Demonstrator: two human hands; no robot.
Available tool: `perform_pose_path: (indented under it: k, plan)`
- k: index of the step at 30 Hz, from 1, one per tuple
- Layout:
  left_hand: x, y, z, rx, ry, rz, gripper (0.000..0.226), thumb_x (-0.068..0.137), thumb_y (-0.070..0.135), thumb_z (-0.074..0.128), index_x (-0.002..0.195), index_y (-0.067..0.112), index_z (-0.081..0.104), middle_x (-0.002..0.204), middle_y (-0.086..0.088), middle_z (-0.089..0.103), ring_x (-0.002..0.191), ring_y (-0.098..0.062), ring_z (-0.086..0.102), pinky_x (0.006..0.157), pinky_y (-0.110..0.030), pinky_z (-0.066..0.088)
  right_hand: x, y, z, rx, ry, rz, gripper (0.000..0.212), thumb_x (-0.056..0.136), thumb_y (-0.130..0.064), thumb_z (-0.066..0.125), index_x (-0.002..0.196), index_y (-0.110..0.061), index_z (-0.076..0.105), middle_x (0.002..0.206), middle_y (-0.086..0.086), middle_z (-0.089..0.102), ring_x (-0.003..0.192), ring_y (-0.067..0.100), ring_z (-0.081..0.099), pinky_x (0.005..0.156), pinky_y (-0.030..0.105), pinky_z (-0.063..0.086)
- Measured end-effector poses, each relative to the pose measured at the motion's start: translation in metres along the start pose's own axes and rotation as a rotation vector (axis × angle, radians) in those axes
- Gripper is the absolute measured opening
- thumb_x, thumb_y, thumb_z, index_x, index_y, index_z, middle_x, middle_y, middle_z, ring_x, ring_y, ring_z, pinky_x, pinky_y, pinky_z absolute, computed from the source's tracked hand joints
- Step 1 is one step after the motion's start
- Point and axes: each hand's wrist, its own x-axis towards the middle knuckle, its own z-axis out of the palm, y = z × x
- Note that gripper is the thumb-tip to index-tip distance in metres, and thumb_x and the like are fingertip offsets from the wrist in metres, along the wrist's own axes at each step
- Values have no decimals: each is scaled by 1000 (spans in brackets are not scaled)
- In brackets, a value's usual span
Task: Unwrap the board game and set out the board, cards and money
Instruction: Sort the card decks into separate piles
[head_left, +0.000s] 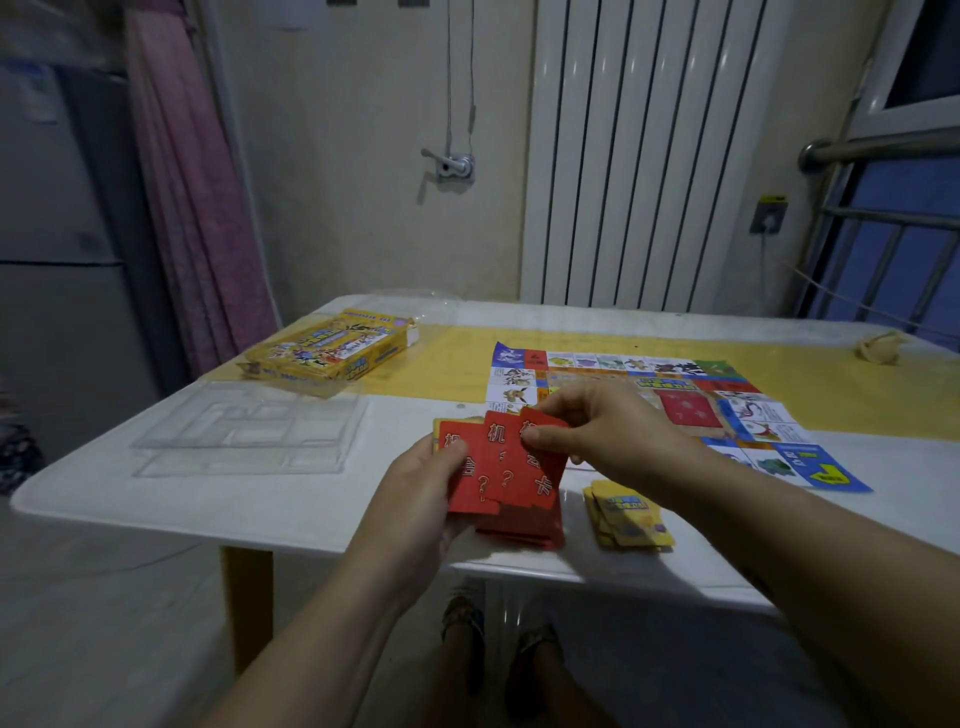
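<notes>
My left hand (415, 499) holds a fanned stack of red cards (498, 467) with white characters and question marks, just above the table's near edge. My right hand (592, 431) pinches the top right card of that fan. Under the fan a pile of red cards (524, 530) lies on the table. A small stack of yellow cards (631, 519) sits to its right. The colourful game board (727, 410) lies unfolded flat behind my right hand. The yellow game box (332, 348) rests at the table's far left.
A clear plastic insert tray (249, 431) lies on the white table (208, 499) left of my hands. A crumpled beige scrap (878, 348) sits at the far right. A white radiator (634, 156) stands behind the table. My sandalled feet (498, 639) show below the edge.
</notes>
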Motion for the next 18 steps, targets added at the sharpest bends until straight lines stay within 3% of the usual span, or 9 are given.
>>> perform_pose_path:
  k: [7,10,14,18]
  plan:
    - [3,0,-3,59,60,77,16,94,8,51,102,12,65,92,-9,74,83,-21,71,74,-33,56,-2,4,1,16,3,40,5,83,-18,69,82,-20,65,89,4,72,84,15,65,69,25,52]
    - [4,-3,2,57,101,108,15,90,6,58,99,15,65,90,-7,74,84,-22,70,75,-35,54,-4,7,1,66,26,75,7,81,-17,71,81,-18,64,93,10,72,83,18,63,71,29,51]
    - [5,-7,12,-23,154,98,18,85,4,63,99,16,63,91,-8,74,82,-22,70,73,-35,53,-5,12,3,176,69,107,12,79,-12,73,77,-15,61,79,6,68,75,15,62,65,26,47]
    - [2,-8,18,-109,109,13,25,81,9,66,105,13,61,96,-15,72,83,-33,70,73,-58,54,-6,17,3,274,113,137,14,77,-8,73,78,-13,60,80,7,68,80,20,63,67,29,48]
